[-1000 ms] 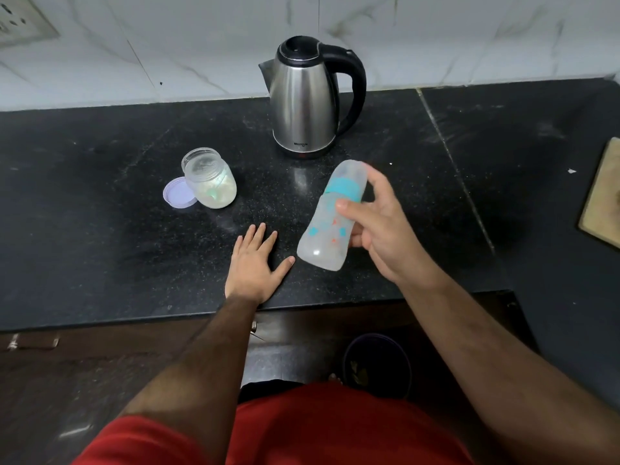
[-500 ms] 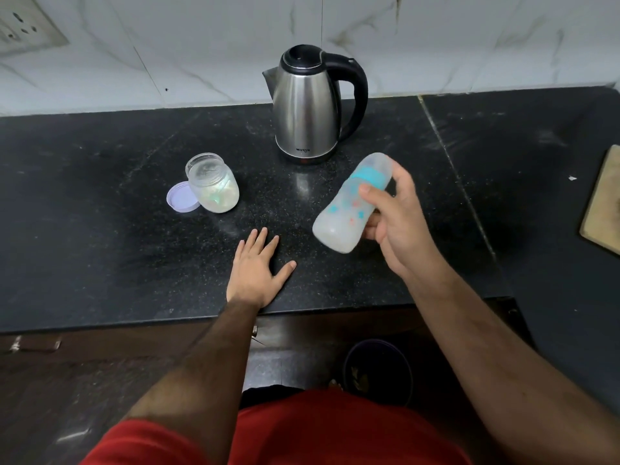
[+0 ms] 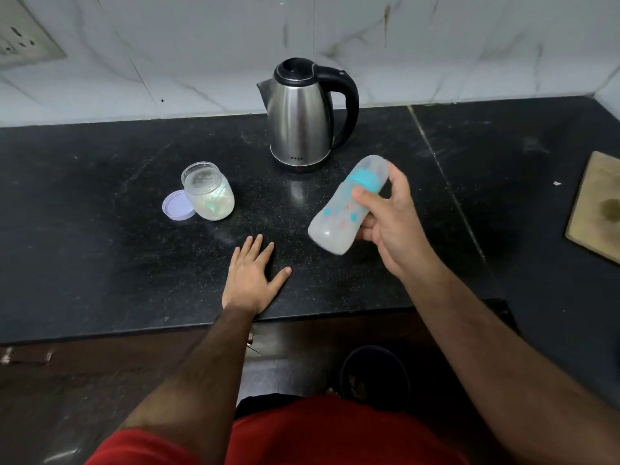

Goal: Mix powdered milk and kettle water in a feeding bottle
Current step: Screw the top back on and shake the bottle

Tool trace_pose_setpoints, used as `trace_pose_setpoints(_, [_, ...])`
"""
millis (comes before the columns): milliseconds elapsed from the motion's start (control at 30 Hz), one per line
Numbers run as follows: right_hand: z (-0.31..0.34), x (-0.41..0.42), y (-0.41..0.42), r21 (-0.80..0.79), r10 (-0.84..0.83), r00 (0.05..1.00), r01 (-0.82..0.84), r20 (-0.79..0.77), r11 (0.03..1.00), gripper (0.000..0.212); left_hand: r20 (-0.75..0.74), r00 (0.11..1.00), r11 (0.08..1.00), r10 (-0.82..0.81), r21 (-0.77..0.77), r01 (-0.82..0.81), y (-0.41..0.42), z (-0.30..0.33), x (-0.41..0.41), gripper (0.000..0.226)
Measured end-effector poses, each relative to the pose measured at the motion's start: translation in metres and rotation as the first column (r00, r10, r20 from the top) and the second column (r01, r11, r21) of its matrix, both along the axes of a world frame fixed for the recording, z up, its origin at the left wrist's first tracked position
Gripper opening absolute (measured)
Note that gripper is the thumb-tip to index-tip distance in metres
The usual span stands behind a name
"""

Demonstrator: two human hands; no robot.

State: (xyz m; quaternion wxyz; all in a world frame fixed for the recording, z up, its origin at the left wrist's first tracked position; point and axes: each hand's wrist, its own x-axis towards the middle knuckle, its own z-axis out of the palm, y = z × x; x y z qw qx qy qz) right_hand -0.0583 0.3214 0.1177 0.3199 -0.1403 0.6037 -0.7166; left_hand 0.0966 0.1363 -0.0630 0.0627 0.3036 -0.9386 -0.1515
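Note:
My right hand (image 3: 389, 219) grips a capped feeding bottle (image 3: 339, 216) with a teal ring, tilted in the air above the black counter (image 3: 100, 263), its cap end pointing up and away. The bottle looks cloudy white inside and is motion-blurred. My left hand (image 3: 251, 280) lies flat on the counter near the front edge, fingers spread, holding nothing. A steel kettle (image 3: 298, 119) with a black lid and handle stands at the back by the wall. An open jar of milk powder (image 3: 209, 191) stands to the left, its lilac lid (image 3: 176, 206) beside it.
A wooden board (image 3: 597, 209) lies at the right edge of the counter. A wall socket (image 3: 23, 41) sits at the upper left on the marble wall. Below the counter edge there is a dark bin (image 3: 374, 374) on the floor.
The bottle has swung in my right hand, from steeper and nearer my left hand to more tilted and further right. My left hand has stayed flat on the counter.

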Motion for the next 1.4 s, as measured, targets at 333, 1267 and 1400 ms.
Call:
trace_pose_setpoints(333, [0.006,-0.002,0.002,-0.036,-0.027,0.997,0.025,-0.069,0.999,0.071,-0.022,1.0,1.0,-0.009,0.0,0.009,0.0,0.0,0.0,0.075])
trace_pose_setpoints(1267, [-0.035,-0.025,-0.024,0.245,0.306,0.912,-0.242,-0.272,0.939,0.059,-0.475,0.857,0.56,0.198,0.772,0.299,0.018,0.105,-0.043,0.022])
trace_pose_setpoints(1400, [-0.042,-0.031,-0.033,0.273,0.31,0.898,-0.228,-0.313,0.935,0.062,-0.439,0.881,0.57,0.179,0.776,0.271,0.009,0.1,-0.049,0.024])
